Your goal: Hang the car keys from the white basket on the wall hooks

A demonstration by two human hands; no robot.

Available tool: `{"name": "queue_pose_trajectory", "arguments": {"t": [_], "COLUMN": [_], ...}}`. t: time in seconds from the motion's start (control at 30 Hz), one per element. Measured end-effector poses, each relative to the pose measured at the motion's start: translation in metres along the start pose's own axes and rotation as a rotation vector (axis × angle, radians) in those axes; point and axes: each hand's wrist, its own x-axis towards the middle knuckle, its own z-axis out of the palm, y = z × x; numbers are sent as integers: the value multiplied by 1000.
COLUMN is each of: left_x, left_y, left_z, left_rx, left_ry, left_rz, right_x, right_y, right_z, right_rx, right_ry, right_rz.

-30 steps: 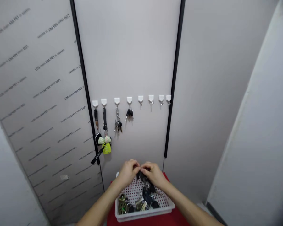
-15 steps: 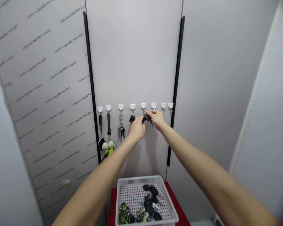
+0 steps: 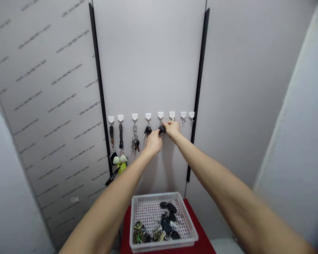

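Both arms reach up to a row of white wall hooks. My left hand (image 3: 153, 141) and my right hand (image 3: 172, 129) pinch a dark bunch of keys (image 3: 161, 129) between them, right under the fifth hook (image 3: 160, 115) from the left. The four hooks to the left carry keys: a brown strap (image 3: 111, 134), a black strap with a yellow-green charm (image 3: 121, 163), a silver bunch (image 3: 135, 142) and a black bunch (image 3: 147, 129). The three hooks to the right (image 3: 183, 115) are bare.
Below the hooks a white perforated basket (image 3: 137, 204) holding several more keys and fobs rests on a red surface (image 3: 201, 243). Black vertical strips (image 3: 198, 88) edge the white panel. A film-covered grey panel (image 3: 42, 106) stands at the left, a white wall at the right.
One second ago both hands were down over the basket holding the bunch. They rose with it to the hook row and have since shifted slightly up, tight under the fifth hook.
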Motion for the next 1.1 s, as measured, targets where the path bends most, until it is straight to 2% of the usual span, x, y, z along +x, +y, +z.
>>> {"name": "queue_pose_trajectory", "arguments": {"t": [0.1, 0.23, 0.3, 0.5, 0.6, 0.67, 0.73, 1.1], "left_x": [-13, -50, -77, -164, -195, -206, -212, -213], "left_y": [-6, -26, -40, -76, -83, -85, -86, -89], "left_z": [3, 15, 25, 68, 86, 93, 99, 112], "left_rx": [-58, -110, -126, -116, -92, -62, -27, 34], "left_ry": [1, -46, -105, -372, -517, -593, -637, -636], "left_rz": [11, -7, -39, -194, -194, -180, -172, -156], "right_x": [-11, -41, -70, -186, -224, -236, -241, -241], "right_y": [-1, 17, 35, 103, 126, 133, 137, 141], "right_z": [-8, -17, -19, -13, -11, -11, -12, 5], "right_rx": [-78, -138, -165, -184, -268, -343, -403, -510], "right_ry": [22, -86, -204, -663, -874, -958, -988, -938], "right_rz": [44, -26, -30, -14, -37, -56, -74, -152]}}
